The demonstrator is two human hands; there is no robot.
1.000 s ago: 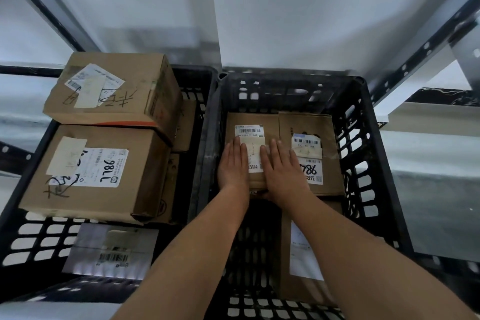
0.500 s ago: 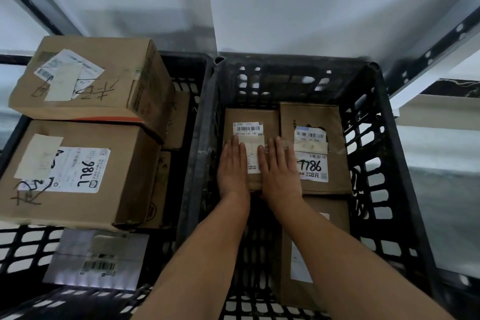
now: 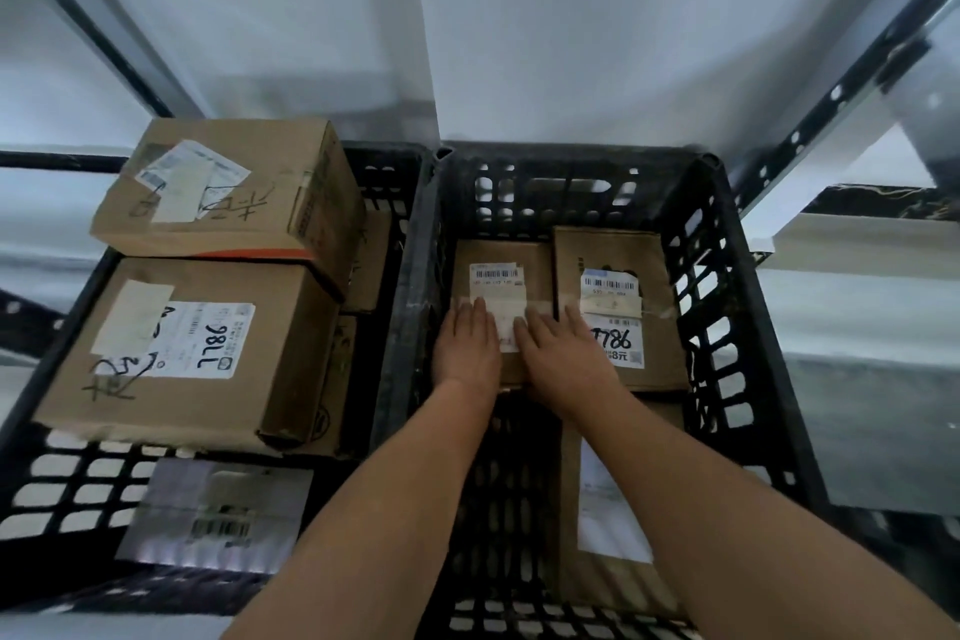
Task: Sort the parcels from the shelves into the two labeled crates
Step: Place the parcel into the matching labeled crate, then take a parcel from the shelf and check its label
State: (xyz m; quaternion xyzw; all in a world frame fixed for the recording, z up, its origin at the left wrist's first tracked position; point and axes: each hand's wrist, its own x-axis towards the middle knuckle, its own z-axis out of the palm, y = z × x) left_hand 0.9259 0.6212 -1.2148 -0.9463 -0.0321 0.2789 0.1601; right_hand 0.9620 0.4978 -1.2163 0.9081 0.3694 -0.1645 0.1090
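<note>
Parcels fill two black slatted crates standing side by side. Nearest, in the right crate (image 3: 748, 338), a long brown box (image 3: 613, 551) lies under the right forearm, and in the left crate (image 3: 52, 478) a grey bagged parcel (image 3: 213, 515) lies flat. Farther in, the left hand (image 3: 466, 348) and right hand (image 3: 561, 359) rest flat, fingers straight and close together, on a small labelled box (image 3: 498, 270) on the right crate's floor; a box marked 7786 (image 3: 618, 307) sits just beside it. In the left crate, a large box marked 7786 upside down (image 3: 182, 348) sits in front of another big box (image 3: 228, 187) at the back.
</note>
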